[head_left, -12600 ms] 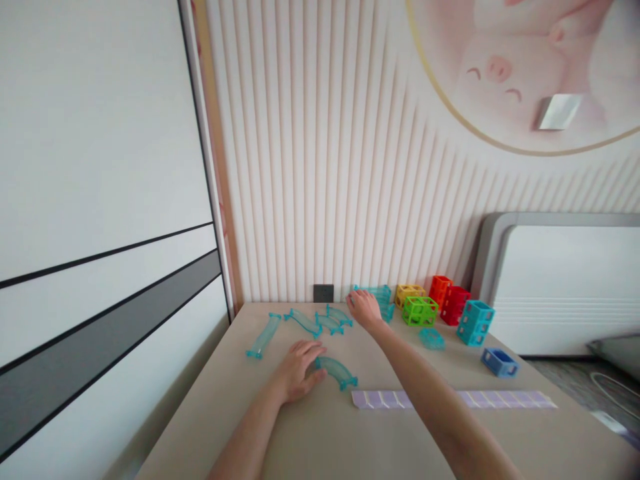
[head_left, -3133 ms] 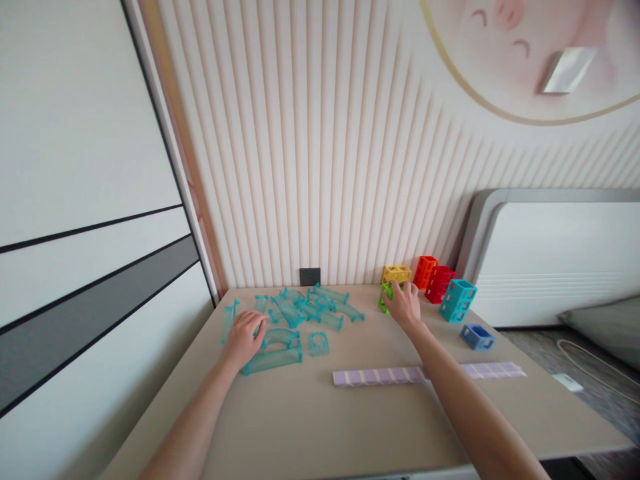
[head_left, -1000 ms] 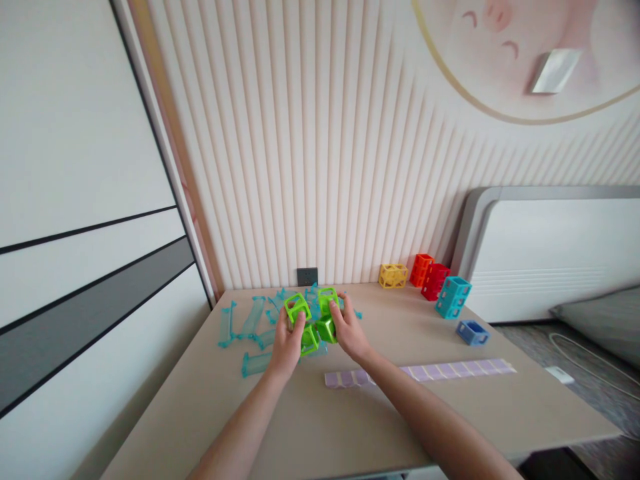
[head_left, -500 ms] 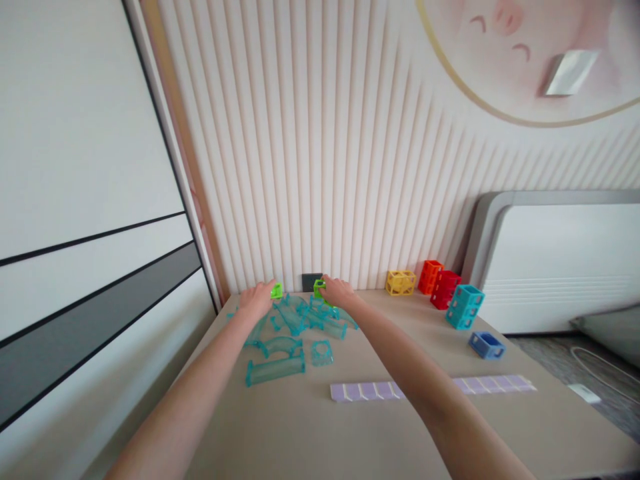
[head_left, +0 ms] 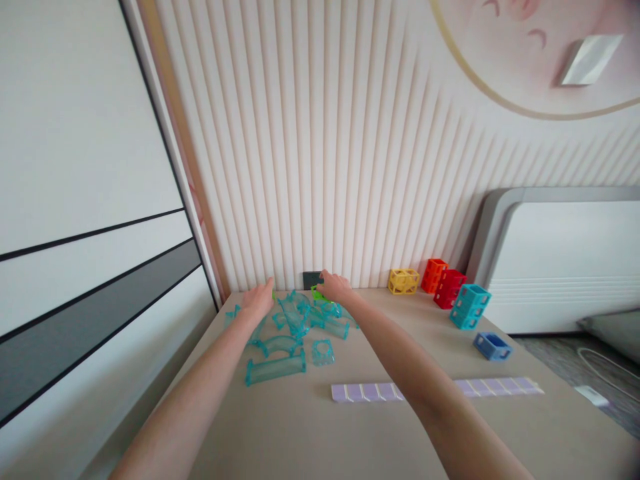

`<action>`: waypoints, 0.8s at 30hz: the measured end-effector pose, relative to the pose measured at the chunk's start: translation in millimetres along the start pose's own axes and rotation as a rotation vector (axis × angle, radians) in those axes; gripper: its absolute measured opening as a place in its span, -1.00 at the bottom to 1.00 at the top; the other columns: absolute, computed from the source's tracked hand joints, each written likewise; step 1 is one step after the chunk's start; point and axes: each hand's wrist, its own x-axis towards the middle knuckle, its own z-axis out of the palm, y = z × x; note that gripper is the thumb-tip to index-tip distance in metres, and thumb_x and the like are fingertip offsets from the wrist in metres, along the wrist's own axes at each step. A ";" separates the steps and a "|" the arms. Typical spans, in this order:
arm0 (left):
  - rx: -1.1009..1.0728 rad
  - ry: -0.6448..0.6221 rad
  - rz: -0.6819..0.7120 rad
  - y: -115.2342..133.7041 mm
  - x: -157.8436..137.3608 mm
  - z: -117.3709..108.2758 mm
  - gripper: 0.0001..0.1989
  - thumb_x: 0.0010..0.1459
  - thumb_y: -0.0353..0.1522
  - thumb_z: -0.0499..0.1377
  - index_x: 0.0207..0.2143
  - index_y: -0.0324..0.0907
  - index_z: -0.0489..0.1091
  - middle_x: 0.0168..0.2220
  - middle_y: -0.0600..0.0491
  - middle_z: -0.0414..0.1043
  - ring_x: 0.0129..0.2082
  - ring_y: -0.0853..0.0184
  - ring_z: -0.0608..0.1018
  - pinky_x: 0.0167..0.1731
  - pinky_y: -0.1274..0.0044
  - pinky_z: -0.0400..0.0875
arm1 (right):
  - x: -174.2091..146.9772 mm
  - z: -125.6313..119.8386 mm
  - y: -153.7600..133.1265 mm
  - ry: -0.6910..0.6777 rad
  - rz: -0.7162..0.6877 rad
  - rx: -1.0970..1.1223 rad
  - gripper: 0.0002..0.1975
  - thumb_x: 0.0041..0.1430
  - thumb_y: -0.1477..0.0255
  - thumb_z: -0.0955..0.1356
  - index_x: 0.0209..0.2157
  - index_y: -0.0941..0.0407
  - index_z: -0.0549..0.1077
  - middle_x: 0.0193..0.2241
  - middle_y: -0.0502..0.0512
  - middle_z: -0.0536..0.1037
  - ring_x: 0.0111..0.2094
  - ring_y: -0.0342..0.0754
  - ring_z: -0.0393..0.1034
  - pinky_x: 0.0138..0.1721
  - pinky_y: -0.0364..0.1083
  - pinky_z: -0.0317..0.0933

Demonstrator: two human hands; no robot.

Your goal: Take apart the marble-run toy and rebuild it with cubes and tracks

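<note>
At the far side of the table, my right hand (head_left: 336, 287) has its fingers closed on a bright green open-frame block (head_left: 317, 293), partly hidden by the fingers. To the left, my left hand (head_left: 259, 300) is closed around another green block (head_left: 273, 295); only a sliver of it shows past the fingertips. Between and below the hands lies a loose heap of clear teal tube pieces (head_left: 295, 317). A straight teal tube (head_left: 276, 369) lies closest to me, with a square teal piece (head_left: 323, 352) to its right.
A row of lilac tiles (head_left: 500, 387) crosses the table under my right forearm. At the right stand frame blocks: yellow (head_left: 403, 281), orange (head_left: 434, 275), red (head_left: 449, 289), teal (head_left: 470, 307) and blue (head_left: 493, 347). A dark socket plate (head_left: 312, 281) sits on the ribbed wall (head_left: 320, 167).
The green block at my left hand is now mostly hidden behind the fingers. The green block in my right hand has tilted and sits slightly lower. The view has shifted slightly.
</note>
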 end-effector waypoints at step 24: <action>-0.106 0.134 0.283 -22.0 -39.4 42.3 -0.75 0.35 -0.35 -0.02 -0.08 -0.18 0.42 -0.06 -0.12 0.47 0.00 0.17 0.52 0.05 0.37 0.38 | -2.7 6.8 9.8 0.205 0.068 0.148 -0.46 0.48 0.15 0.05 -0.17 0.17 0.50 -0.16 0.31 0.63 -0.08 0.07 0.51 -0.19 -0.10 0.22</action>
